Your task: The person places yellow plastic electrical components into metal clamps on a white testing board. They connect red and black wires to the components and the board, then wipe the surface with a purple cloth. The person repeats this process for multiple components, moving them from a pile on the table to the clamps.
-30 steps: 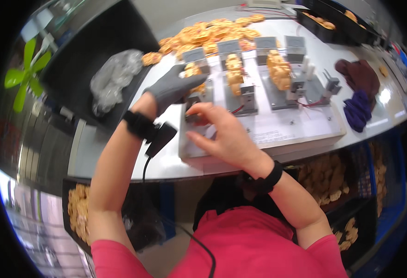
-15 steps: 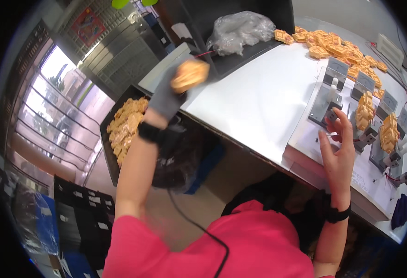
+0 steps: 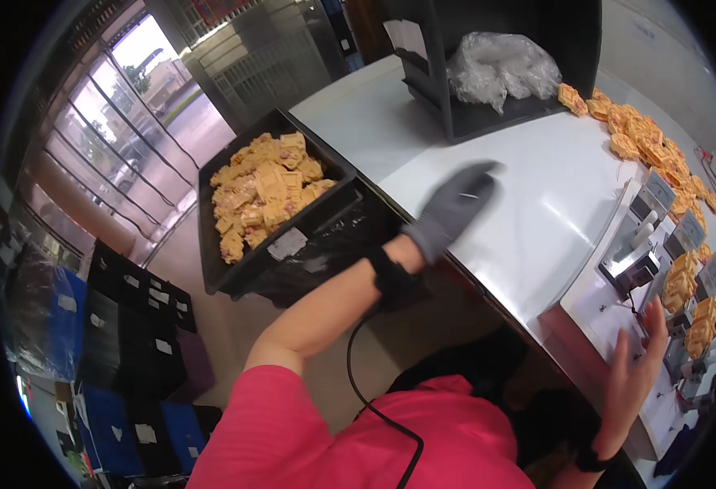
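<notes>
My left hand (image 3: 456, 208), in a grey glove, is over the white table (image 3: 407, 163) near its left edge. Its fingers are stretched out and I see nothing in them. Bare, with fingers spread, my right hand (image 3: 636, 371) is beside a white test board (image 3: 590, 297) at the right. On that board are several metal stations with upright grey panels (image 3: 658, 193). Two orange plastic casings (image 3: 681, 279) sit upright in stations just beyond my right fingers. The nearest station, with a white lever (image 3: 641, 236) and a black block (image 3: 639, 273), holds no casing.
A black bin (image 3: 338, 213) heaped with orange casings (image 3: 264, 187) stands left of the table. At the back, an open black crate (image 3: 448, 114) holds a crumpled clear plastic bag (image 3: 505, 69). More loose casings (image 3: 651, 138) lie behind the board. A black cable (image 3: 358, 375) hangs across my front.
My left hand held an orange casing near the bin; now it is empty and over the table, farther right. The view has swung left. My right hand stays by the board, fingers more spread.
</notes>
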Demonstrator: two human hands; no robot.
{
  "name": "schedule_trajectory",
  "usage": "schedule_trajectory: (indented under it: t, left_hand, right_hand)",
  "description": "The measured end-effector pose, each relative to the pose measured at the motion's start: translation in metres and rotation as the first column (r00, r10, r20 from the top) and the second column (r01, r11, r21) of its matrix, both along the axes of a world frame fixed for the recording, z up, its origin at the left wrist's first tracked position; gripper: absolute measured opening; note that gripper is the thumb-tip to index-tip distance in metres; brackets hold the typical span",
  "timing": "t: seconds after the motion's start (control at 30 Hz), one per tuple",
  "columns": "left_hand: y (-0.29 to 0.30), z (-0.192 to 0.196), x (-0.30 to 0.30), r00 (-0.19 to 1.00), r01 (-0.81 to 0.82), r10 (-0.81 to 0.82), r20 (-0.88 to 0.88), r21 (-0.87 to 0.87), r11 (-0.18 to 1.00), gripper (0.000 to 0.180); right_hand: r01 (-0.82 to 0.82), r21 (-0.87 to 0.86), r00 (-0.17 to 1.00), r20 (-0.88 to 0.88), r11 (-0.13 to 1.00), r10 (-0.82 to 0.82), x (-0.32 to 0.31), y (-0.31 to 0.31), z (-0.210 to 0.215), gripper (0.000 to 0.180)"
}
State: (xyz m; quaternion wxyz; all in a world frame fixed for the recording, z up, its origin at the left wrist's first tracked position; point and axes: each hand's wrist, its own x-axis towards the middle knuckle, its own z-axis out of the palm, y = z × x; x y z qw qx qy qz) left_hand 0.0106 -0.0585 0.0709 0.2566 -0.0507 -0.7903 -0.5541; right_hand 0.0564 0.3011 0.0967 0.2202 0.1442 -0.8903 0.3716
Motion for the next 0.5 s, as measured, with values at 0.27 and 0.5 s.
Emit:
schedule_trajectory:
  t: [0.27, 0.5]
  left_hand:
    - [0.118, -0.009, 0.000, 0.952, 0.273, -0.305, -0.020, -0.390, 0.879, 0.033]
    - [0.116, -0.037, 0.011, 0.962, 0.272, -0.270, 0.047, -0.288, 0.918, 0.035]
  right_hand:
    - [0.107, 0.245, 0.990, 0.067, 0.964, -0.126, 0.013, 0.061, -0.008, 0.015]
    - [0.029, 0.259, 0.993, 0.107, 0.965, -0.059, 0.007, 0.050, 0.004, 0.007]
